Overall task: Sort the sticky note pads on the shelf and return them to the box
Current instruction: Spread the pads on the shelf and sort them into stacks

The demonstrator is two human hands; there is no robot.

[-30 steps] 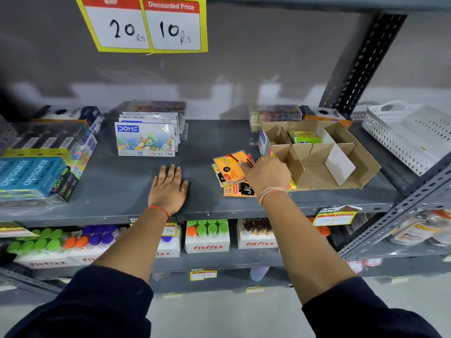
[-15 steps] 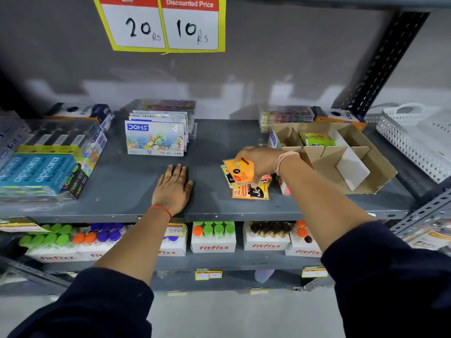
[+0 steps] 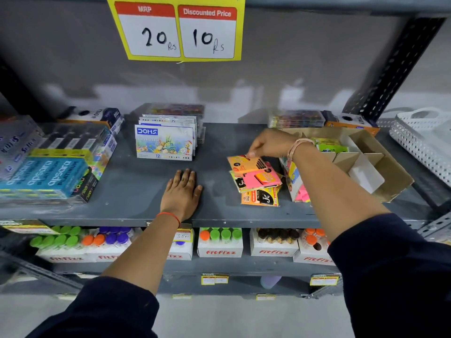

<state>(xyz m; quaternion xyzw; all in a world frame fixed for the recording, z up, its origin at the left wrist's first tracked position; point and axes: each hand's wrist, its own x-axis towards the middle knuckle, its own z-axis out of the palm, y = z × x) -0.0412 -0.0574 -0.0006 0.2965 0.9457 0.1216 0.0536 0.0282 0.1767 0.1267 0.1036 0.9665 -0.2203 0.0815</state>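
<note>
A loose pile of sticky note pads lies on the grey shelf [image 3: 219, 142]: an orange pad [image 3: 240, 164] on top, a pink pad [image 3: 253, 179] under it, another orange pad [image 3: 260, 198] nearest the front edge. My right hand [image 3: 268, 143] pinches the far corner of the top orange pad. To the right stands the open cardboard box [image 3: 395, 176] with dividers, holding a green pad [image 3: 329, 146] at the back; pink pads [image 3: 301, 191] lean at its left wall. My left hand [image 3: 181, 191] rests flat on the shelf, fingers apart, holding nothing.
DOMS oil pastel boxes [image 3: 164, 142] stand behind my left hand. Apsara pencil packs [image 3: 44, 174] fill the shelf's left end. A white perforated basket [image 3: 422, 135] sits at the far right. Fitfizz bottle cartons [image 3: 219, 242] line the shelf below. A price sign [image 3: 177, 30] hangs above.
My right hand rose off the pile and moved back, now gripping the top orange pad by its far corner; the pink pad beneath is uncovered. The left hand stayed put.
</note>
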